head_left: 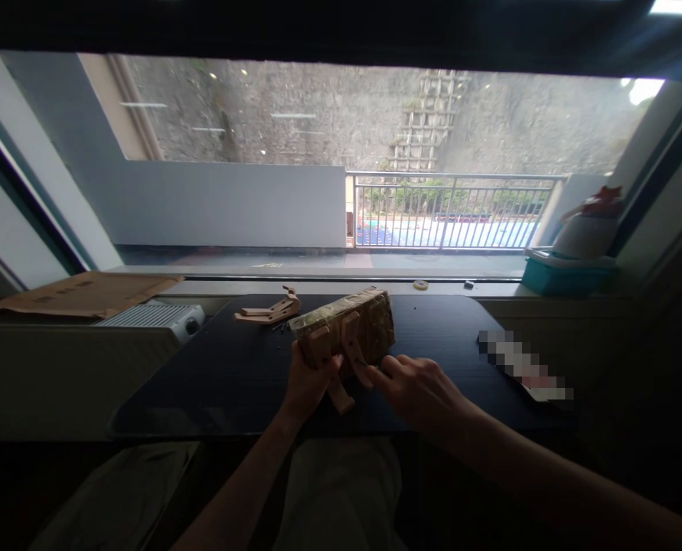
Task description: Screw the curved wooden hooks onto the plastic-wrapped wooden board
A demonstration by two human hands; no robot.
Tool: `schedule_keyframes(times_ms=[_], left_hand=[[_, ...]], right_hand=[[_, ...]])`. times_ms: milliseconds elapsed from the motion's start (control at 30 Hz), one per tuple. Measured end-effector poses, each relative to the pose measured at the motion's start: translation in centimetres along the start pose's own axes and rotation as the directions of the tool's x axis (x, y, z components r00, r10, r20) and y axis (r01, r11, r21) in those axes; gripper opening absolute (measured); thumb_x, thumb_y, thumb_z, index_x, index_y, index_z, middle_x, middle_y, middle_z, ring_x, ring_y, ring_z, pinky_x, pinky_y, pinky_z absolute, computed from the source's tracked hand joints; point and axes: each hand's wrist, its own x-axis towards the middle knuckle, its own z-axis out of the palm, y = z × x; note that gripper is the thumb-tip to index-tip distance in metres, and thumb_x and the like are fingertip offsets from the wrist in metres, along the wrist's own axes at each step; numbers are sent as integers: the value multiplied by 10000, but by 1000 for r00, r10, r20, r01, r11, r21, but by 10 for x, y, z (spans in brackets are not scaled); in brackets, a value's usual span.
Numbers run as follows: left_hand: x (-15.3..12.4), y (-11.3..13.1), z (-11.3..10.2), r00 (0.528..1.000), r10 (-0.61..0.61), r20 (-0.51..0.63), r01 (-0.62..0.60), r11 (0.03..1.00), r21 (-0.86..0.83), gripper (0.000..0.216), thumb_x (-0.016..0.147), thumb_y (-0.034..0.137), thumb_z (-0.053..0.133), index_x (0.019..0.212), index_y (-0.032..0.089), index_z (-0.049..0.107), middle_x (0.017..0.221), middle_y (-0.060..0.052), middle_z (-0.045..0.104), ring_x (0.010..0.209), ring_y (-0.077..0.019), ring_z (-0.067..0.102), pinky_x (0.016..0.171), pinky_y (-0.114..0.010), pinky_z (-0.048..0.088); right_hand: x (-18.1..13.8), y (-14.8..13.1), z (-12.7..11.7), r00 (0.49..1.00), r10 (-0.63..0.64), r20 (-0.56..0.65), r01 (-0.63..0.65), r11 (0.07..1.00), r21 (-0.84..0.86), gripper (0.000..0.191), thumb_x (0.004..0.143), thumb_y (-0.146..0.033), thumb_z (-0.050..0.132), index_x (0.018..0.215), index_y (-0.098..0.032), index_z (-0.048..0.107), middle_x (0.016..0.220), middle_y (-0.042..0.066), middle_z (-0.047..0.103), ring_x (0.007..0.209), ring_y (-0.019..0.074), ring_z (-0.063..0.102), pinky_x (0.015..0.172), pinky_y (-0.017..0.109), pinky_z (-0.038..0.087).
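A box wrapped in shiny brown tape (383, 325) stands tilted on the dark table, with two bent wooden pieces at its near side. My left hand (306, 386) is closed on the left bent wooden piece (341, 398), thumb across it, close against the box. My right hand (415, 383) is closed, its fingertips pinched at the lower part of the other bent wooden piece (352, 340). Whatever is between those fingertips is hidden. Behind the box to the left lie more bent wooden pieces (269, 312), with several small screws (281, 327) beside them.
The dark table (203, 390) reaches the window sill. A blurred-out flat object (524, 371) lies at its right edge. On the sill are a tape roll (420, 285) and a teal box (567, 274). A brown envelope (88, 291) and a white heater (157, 317) are left.
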Motion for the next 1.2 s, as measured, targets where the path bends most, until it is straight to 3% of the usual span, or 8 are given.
schedule_keyframes(times_ms=[100,200,400,600,767,900,1033,1200], left_hand=[[0,1,0,1000,-11,-18,11,1000,-4,503,544,302,754,943,180,474,778,31,550,699,-142,553,607,-259,472],[1,2,0,999,-25,-21,25,1000,-11,499,543,304,754,942,178,481,790,28,553,705,-140,553,613,-256,469],[1,-1,2,999,-10,-38,11,1000,29,472,551,307,750,900,191,455,778,38,536,701,-131,538,605,-247,460],[2,0,2,999,-1,-51,1,1000,2,481,558,299,747,931,182,467,778,32,543,695,-136,546,596,-247,461],[1,0,0,999,1,-33,0,1000,22,500,563,292,749,963,184,469,807,27,545,723,-142,545,618,-256,465],[0,3,0,1000,4,-23,-3,1000,18,479,552,278,754,928,182,473,772,39,528,693,-130,532,593,-241,455],[0,5,2,1000,-2,-24,3,1000,13,475,559,280,749,931,183,470,772,40,524,698,-127,527,606,-242,455],[1,3,1,999,-16,-34,16,1000,7,509,561,284,744,976,184,466,837,18,539,763,-148,538,658,-263,461]], right_hand=[[-1,1,11,995,-89,-34,89,996,-22,287,847,-56,425,1067,-169,570,795,58,608,669,167,572,545,263,384],[-4,-3,35,976,128,-178,-78,961,265,238,881,-146,429,1051,-176,592,822,56,652,706,156,608,623,261,434],[-5,-16,55,784,619,-47,-375,532,759,265,875,-325,452,1034,-181,608,896,59,692,805,183,640,668,272,471],[-1,-1,12,965,256,-56,-239,948,212,252,852,-195,490,1091,-219,567,849,39,638,717,168,603,577,255,400],[-2,11,9,992,-121,-48,115,987,-112,301,860,-50,395,1094,-155,555,817,72,593,682,153,538,532,246,365],[-5,5,31,977,135,-165,-108,980,165,255,884,-145,412,1049,-167,605,818,67,646,691,151,583,579,247,403],[-4,-4,41,839,541,-54,-415,702,579,264,872,-314,456,1034,-192,624,902,53,693,777,172,636,659,261,445],[-1,0,16,906,423,27,-390,807,443,269,850,-306,484,1092,-234,577,897,30,685,803,196,637,633,275,414]])
